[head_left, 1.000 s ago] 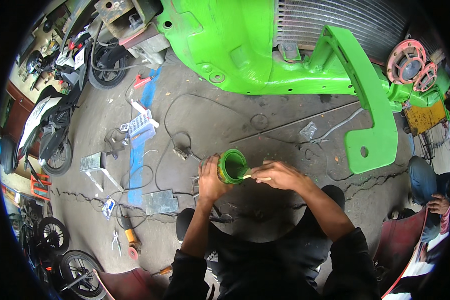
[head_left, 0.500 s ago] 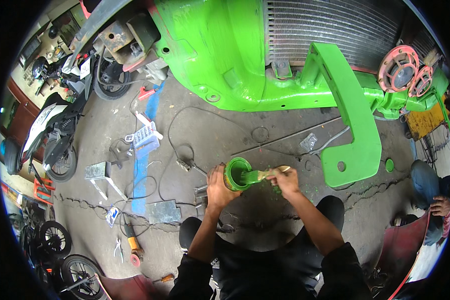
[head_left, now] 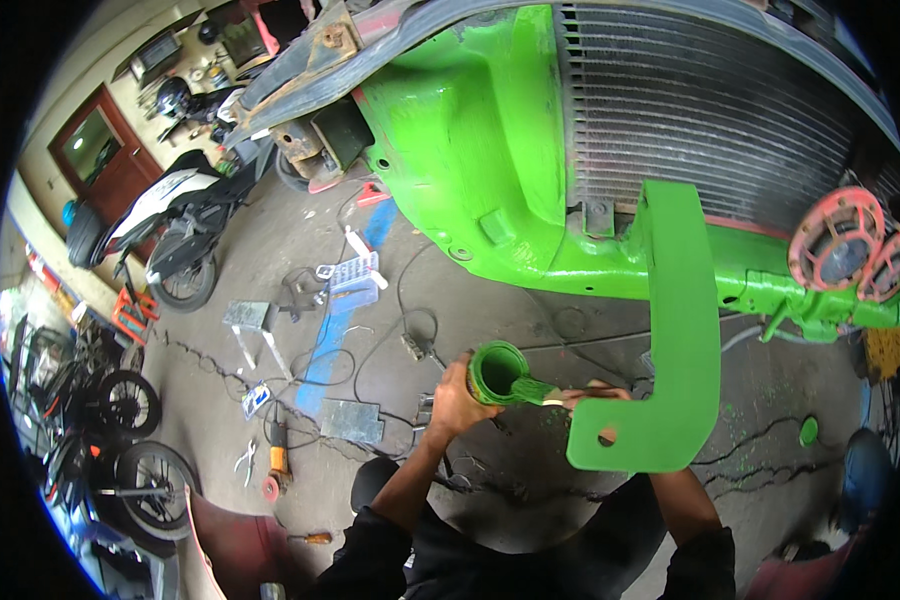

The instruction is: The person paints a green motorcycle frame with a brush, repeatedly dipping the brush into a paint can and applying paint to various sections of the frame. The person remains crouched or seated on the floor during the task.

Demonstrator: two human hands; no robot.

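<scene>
My left hand [head_left: 457,402] is wrapped round a small paint can [head_left: 482,366], tilted so that its green-coated inside shows. A flat paintbrush [head_left: 536,391] with green-soaked bristles lies across the can's right rim. My right hand [head_left: 600,392] grips its pale handle, though a bright green bracket [head_left: 685,320] in front hides much of that hand and wrist. The bracket rises from a green-painted vehicle front panel [head_left: 470,170], whose surface looks glossy and wet.
A radiator [head_left: 700,130] and pink round horns [head_left: 838,245] sit beyond. On the floor at left lie an angle grinder [head_left: 278,460], pliers [head_left: 245,462], cables, a metal plate [head_left: 352,421] and a plastic organizer box [head_left: 355,280]. Motorcycles [head_left: 175,220] stand further left. A green lid [head_left: 808,431] lies at right.
The view has shifted, so the vehicle front appears lower and more to the right. The bracket now covers much of my right hand. The brush has angled downward at the can's rim.
</scene>
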